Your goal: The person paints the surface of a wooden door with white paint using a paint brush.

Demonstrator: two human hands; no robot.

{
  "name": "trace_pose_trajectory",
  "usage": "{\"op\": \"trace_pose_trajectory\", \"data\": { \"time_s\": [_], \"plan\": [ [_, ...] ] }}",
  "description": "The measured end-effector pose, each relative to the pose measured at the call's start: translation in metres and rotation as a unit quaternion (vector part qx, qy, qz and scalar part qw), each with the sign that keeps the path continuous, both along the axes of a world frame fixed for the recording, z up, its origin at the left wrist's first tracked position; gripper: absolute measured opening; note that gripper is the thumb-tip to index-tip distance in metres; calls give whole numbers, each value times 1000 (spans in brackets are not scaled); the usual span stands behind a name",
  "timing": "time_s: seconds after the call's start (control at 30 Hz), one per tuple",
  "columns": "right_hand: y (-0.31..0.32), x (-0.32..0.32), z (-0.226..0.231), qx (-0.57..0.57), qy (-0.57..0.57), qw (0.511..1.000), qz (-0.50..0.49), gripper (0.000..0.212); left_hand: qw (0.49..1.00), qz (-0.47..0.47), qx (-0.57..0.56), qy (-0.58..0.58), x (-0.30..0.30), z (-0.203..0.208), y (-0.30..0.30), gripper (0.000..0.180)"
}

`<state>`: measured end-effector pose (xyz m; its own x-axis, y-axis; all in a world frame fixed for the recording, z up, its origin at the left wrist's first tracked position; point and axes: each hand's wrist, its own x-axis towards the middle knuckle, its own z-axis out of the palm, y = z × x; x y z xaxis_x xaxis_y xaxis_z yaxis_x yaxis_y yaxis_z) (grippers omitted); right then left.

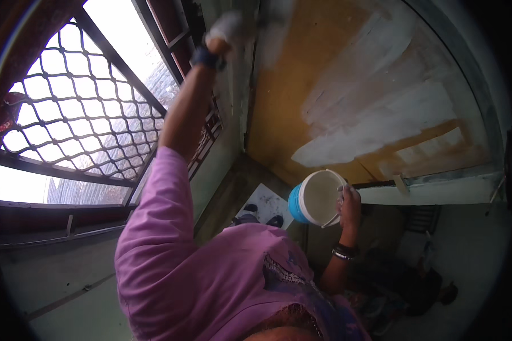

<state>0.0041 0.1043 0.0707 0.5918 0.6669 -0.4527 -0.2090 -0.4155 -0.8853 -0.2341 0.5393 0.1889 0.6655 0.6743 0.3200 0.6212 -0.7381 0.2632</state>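
Note:
My right hand [349, 202] grips the rim of a white bucket [323, 199] with a blue band, fingers closed over its edge. The bucket tilts so that its pale inside shows; how much it contains I cannot make out. My left arm reaches far up, with a dark band at the wrist. Motion smears my left hand [224, 31], whitish in colour, near the corner beside the window. A dark blur lies just right of it, and whether the hand holds anything is unclear. Close by, an orange-brown panel [281, 105] carries broad, uneven white paint strokes.
A window [77, 96] with a dark lattice grille fills the left side. Below me, my shoes rest on a spotted pale board [267, 203]. A person [421, 287] in dark clothing is low at the right. A pale ledge [426, 194] runs along the panel's lower edge.

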Motion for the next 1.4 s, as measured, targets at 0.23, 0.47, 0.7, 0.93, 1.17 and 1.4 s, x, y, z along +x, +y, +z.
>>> {"op": "trace_pose_trajectory", "data": {
  "time_s": [0.23, 0.47, 0.7, 0.93, 1.17, 1.4],
  "plan": [
    [2, 2, -4, -2, 19, 1000, 21, 21, 975, 66, 195, -78, 30, -26, 14, 30],
    [-12, 0, -16, -16, 38, 999, -7, 20, 979, 141, -142, -45, 23, -289, -41, 30],
    [-6, 6, -9, -13, 5, 1000, 8, 22, 994, 66, 68, 48, 26, -76, -8, 26],
    [-22, 29, -27, 13, 13, 1000, -3, 22, 923, -99, -31, -371, -3, 97, -57, 23],
    [-14, 49, -31, 122, -371, 909, 145, 33, 971, -96, -212, -53, 58, 29, -237, 22],
    [-13, 45, 21, 95, -134, 984, 67, 28, 892, -337, -246, 174, 124, -54, -297, 35]
  ]
}}
